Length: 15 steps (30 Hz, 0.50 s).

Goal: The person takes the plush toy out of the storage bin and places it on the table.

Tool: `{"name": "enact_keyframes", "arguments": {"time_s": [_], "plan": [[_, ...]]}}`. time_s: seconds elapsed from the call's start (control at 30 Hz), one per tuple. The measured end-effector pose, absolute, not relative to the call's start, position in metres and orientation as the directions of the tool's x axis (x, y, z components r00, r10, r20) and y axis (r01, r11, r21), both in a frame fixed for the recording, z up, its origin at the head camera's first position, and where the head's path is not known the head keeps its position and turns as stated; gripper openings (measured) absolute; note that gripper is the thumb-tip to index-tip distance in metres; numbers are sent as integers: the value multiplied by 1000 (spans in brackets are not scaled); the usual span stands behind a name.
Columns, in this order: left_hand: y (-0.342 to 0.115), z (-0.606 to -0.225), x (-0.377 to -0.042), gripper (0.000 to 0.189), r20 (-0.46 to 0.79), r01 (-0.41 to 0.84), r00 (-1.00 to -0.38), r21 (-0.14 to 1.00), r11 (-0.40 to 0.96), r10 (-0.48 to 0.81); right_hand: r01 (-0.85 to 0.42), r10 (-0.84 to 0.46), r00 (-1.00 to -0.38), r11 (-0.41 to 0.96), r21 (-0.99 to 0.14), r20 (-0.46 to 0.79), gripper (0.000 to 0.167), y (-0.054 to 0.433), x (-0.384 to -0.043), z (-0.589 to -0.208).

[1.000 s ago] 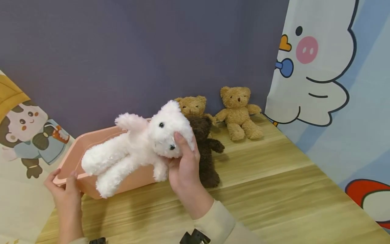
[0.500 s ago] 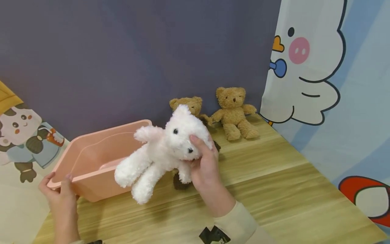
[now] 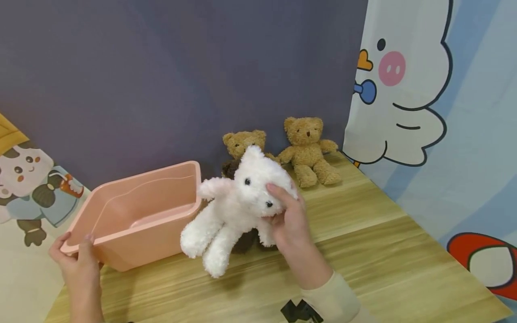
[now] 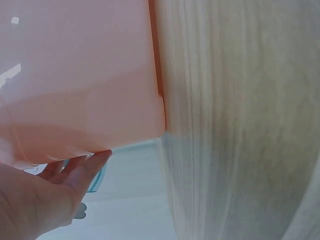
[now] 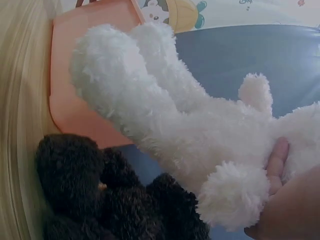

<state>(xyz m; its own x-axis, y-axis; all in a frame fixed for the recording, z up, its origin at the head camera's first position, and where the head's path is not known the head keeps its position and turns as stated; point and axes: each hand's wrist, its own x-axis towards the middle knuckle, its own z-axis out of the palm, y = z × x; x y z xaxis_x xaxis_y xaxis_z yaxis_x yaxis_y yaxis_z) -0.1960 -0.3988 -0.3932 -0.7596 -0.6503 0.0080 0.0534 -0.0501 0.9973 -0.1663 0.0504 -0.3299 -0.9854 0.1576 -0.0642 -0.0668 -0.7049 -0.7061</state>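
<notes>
My right hand (image 3: 291, 220) grips a white plush bear (image 3: 238, 202) by its head, the thumb across its face. The bear hangs tilted above the table, legs toward the lower left, just right of a pink plastic bin (image 3: 137, 246). The bin's inside shows no toys in the head view. My left hand (image 3: 78, 260) holds the bin's near left corner, thumb over the rim and fingers outside. A dark brown plush bear (image 5: 125, 210) is mostly hidden behind the white one in the head view; the right wrist view shows it beside the bin.
Two tan plush bears stand at the back: one (image 3: 242, 140) partly covered by the white bear, the other (image 3: 308, 146) sitting against the dark wall (image 3: 161, 80). The wood-grain table (image 3: 383, 269) runs to an edge at the right, by a cartoon-printed wall (image 3: 404, 134).
My right hand has carried the white bear rightward from over the bin to beside it, covering much of the brown bear. My left hand keeps its hold on the bin's corner.
</notes>
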Motion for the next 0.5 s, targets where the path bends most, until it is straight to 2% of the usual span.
{"name": "enact_keyframes", "arguments": {"time_s": [0.5], "plan": [[-400, -393, -196, 57, 15, 76, -758, 995, -64, -652, -76, 180, -980, -733, -676, -85, 52, 101, -148, -320]]}}
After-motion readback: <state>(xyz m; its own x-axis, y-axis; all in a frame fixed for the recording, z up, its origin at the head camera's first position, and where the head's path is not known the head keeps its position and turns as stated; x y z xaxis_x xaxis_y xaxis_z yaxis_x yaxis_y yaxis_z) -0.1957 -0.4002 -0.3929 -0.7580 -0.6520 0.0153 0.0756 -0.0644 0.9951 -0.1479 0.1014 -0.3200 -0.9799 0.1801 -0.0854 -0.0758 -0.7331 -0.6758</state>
